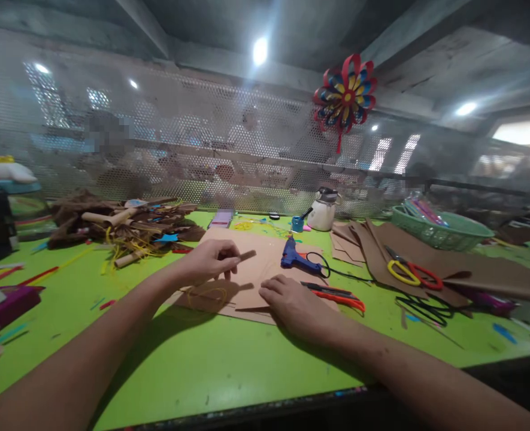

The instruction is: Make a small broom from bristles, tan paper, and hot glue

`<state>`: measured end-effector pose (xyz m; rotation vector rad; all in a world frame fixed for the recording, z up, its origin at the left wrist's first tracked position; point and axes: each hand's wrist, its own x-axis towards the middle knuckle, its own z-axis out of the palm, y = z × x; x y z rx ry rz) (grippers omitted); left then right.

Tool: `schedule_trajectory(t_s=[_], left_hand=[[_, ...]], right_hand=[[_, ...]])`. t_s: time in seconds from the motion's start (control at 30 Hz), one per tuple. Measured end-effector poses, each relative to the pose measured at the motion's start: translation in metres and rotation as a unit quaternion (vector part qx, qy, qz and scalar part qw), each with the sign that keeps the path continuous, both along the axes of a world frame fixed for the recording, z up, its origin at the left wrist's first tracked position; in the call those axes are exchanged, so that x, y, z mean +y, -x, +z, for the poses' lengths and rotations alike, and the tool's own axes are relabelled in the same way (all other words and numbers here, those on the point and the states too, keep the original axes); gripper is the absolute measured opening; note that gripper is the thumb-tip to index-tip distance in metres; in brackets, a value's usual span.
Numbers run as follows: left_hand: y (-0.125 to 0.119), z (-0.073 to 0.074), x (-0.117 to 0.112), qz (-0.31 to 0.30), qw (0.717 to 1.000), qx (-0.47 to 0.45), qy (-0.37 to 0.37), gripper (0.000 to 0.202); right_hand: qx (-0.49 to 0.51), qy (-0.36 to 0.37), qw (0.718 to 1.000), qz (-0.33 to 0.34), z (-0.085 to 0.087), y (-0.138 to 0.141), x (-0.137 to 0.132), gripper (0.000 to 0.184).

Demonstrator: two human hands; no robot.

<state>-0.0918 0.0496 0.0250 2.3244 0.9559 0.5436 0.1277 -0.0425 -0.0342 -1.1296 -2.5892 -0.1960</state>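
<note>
My left hand [211, 258] hovers over a brown cardboard sheet [265, 263] and pinches a small brown paper strip [247, 256] between thumb and fingers. My right hand [291, 302] lies palm down on the near edge of the same cardboard, fingers curled loosely and holding nothing. A blue glue gun [294, 256] rests on the cardboard just beyond my right hand. An orange-handled cutter [336, 293] lies right of that hand.
Brown paper scraps and rolled tubes [121, 227] are piled at back left on the green table [202, 359]. Yellow and red scissors [411, 274] lie on brown sheets at right, near a green basket [442, 230]. A white kettle-like jar [323, 209] and a perforated screen stand behind.
</note>
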Motion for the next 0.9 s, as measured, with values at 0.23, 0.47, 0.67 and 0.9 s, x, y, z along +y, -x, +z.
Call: schedule_trajectory(t_s=[0.23,0.47,0.67,0.9], left_hand=[[-0.015,-0.024,-0.011,-0.045,0.990,-0.001,0.131,0.029],[-0.011,-0.017,-0.008,-0.056,0.996,0.046,0.048,0.030],[-0.003,-0.012,-0.003,-0.074,0.991,0.114,0.008,0.028],[-0.002,-0.001,-0.009,-0.079,0.984,0.158,0.037,0.032]], right_hand=[[0.159,0.015,0.987,0.012,0.007,-0.031,-0.007,0.020],[0.168,0.029,0.951,-0.257,0.042,-0.107,0.038,0.027],[0.076,0.147,0.968,-0.188,0.040,-0.107,0.072,0.035],[0.005,0.130,0.972,-0.197,0.026,-0.109,0.086,0.026]])
